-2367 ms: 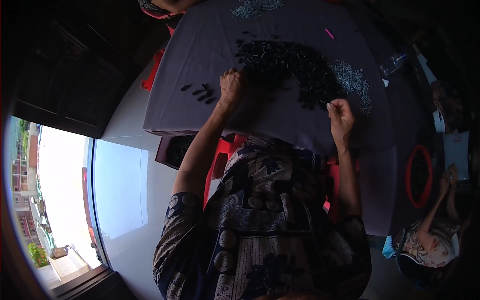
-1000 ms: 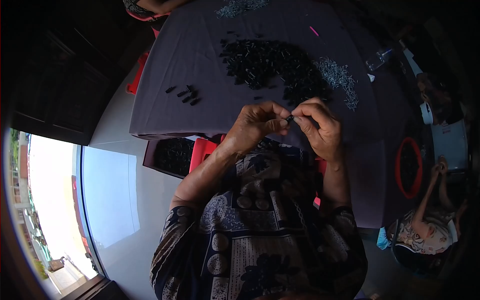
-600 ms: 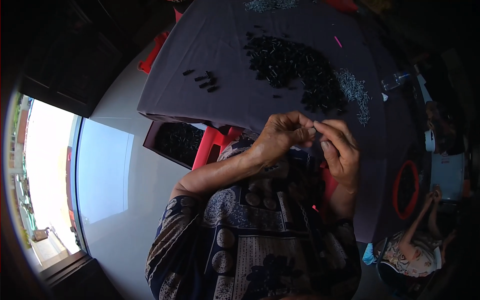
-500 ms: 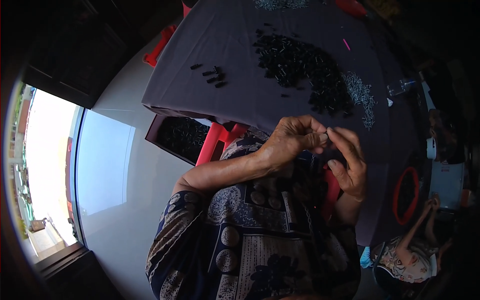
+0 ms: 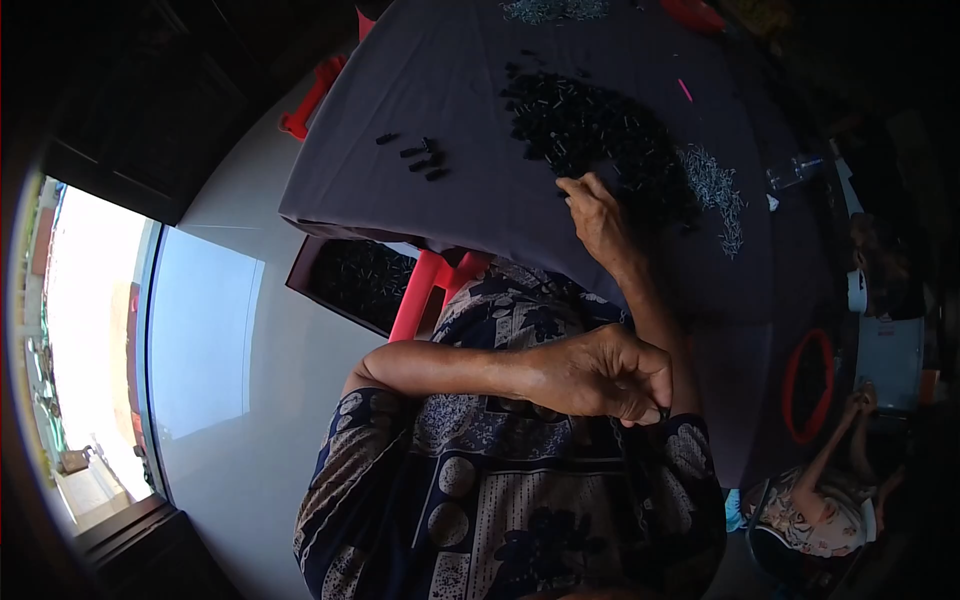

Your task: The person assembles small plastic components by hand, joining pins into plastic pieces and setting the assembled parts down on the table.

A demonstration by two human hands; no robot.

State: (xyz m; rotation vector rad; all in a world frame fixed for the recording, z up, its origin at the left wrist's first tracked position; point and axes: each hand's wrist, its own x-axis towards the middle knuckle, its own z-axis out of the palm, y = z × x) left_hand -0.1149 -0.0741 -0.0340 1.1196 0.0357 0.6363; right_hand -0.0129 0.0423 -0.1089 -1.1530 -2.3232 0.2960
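Observation:
My left hand (image 5: 600, 375) is held in front of my body, thumb and fingers pinched. A small black piece (image 5: 664, 412) shows at its fingertips; its exact kind is too small to tell. My right hand (image 5: 598, 220) reaches forward to the near edge of a heap of small black parts (image 5: 600, 125) on the dark tablecloth (image 5: 460, 60). Its fingers are bent together at the heap, and whatever is between them is hidden. Beside the heap on the right lies a scatter of small silvery screw-like pieces (image 5: 715, 190).
Several black parts (image 5: 425, 160) lie apart on the left. Below the table edge, a box (image 5: 300, 285) of black parts stands beside a red stool (image 5: 420, 295). A pink stick (image 5: 685, 90), a clear bottle (image 5: 795, 173) and a red-rimmed basket (image 5: 827, 390) are to the right, near another person (image 5: 820, 510).
Both hands were together above the table edge. Now they are apart: the left has come down and closer to my body, while the right has gone forward to the black heap.

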